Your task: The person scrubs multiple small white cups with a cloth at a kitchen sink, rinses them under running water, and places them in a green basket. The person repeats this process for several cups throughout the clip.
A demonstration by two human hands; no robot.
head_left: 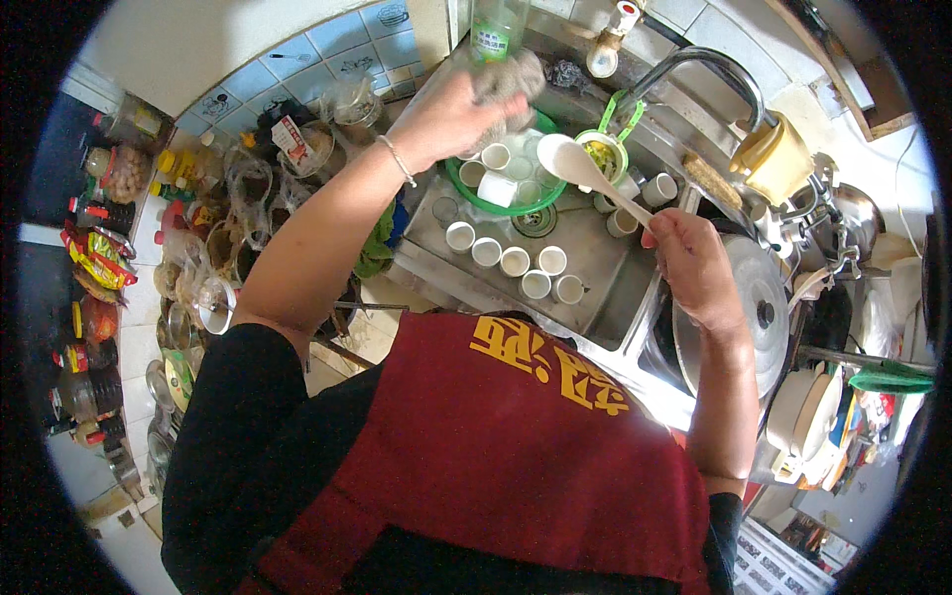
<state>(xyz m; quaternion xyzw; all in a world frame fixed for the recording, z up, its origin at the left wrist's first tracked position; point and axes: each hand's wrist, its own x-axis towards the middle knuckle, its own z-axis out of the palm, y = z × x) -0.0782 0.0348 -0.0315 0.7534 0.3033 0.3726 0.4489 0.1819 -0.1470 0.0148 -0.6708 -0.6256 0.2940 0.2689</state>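
My left hand (451,114) is wrapped round a crumpled grey-brown cloth (516,81), raised over the far left of the sink and somewhat blurred. In my right hand (694,263) is the handle of a pale spoon (570,162), whose bowl points left over the sink. Beneath my left hand and the spoon sits a round green basket (526,208) with white cups and clear glasses in it. Several white cups (515,262) stand on the bottom of the metal sink (605,268). A green-handled strainer (617,134) with yellowish scraps rests just beyond the spoon.
A detergent bottle (493,35) stands behind the cloth. The curved faucet (699,55) rises at the back, with a yellow cloth (773,164) to its right. A large round lid (744,312) lies right of the sink. Bagged goods and jars (248,193) crowd the left counter.
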